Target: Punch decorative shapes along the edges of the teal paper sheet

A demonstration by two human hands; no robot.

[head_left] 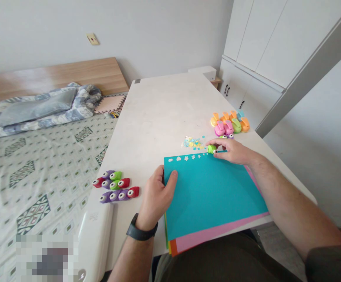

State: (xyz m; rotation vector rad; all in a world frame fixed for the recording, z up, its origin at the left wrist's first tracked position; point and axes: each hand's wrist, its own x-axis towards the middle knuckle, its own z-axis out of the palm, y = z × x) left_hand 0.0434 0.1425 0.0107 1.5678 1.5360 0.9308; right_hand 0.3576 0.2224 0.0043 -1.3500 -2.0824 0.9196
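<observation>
A teal sheet of paper [214, 192] lies at the near edge of the table, over pink, orange and other coloured sheets. Along its far edge runs a row of punched shapes, among them a heart, flowers and a star. My left hand [160, 192] grips the sheet's left edge, thumb on top and fingers underneath. In my right hand [229, 150] a small green craft punch [211, 149] is held between thumb and fingers at the sheet's far edge. Just beyond the paper is a scatter of yellow, blue and white paper cutouts [193, 143].
Several small purple, green and red punches [114, 186] stand on the left of the white table [158, 105]. Larger orange, pink and green punches [230, 123] cluster at the right edge. A bed [49, 164] adjoins the left side; white cabinets [255, 51] stand at right.
</observation>
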